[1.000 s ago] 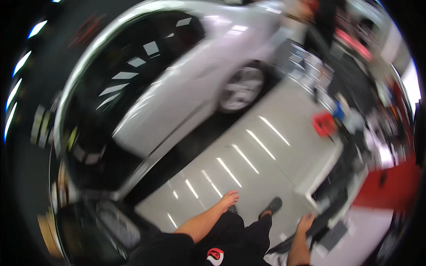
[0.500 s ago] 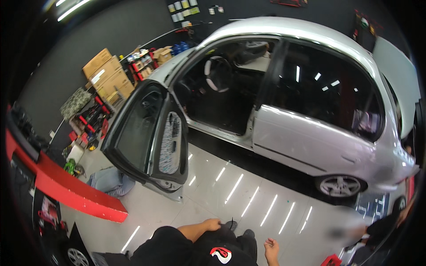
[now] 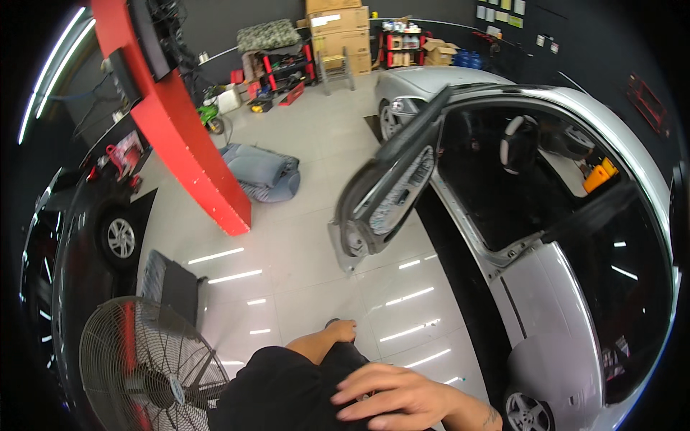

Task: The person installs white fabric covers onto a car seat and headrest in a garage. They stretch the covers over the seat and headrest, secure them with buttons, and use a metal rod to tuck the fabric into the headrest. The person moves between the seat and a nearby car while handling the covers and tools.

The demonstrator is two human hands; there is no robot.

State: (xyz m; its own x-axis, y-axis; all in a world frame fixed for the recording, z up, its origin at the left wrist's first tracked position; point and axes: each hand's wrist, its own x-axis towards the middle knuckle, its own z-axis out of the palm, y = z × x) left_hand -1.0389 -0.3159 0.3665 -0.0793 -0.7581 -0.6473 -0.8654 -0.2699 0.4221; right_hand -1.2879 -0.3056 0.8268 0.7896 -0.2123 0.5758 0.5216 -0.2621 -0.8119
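Observation:
My left hand [image 3: 343, 330] hangs low in front of my body, above the tiled floor. Its fingers are loosely curled in, and nothing shows in them. My right hand [image 3: 392, 396] is raised close before my dark shirt [image 3: 269, 395], fingers spread and holding nothing. To the right stands a silver car [image 3: 550, 287] with its front door [image 3: 392, 187] swung wide. Through that doorway a steering wheel [image 3: 519, 144] shows in the dark cabin. Neither hand touches the car.
A black fan [image 3: 154, 373] stands near at the left, beside a dark panel [image 3: 172, 287]. A red post [image 3: 190, 161] rises ahead, with grey padded seats [image 3: 260, 172] behind it. A dark car [image 3: 79, 266] stands far left. Cardboard boxes [image 3: 341, 43] and shelves [image 3: 402, 50] line the back.
My view has turned left, so the silver car sits farther right and the fan has come in. My right hand has come up in front of my body, and its fingers have spread.

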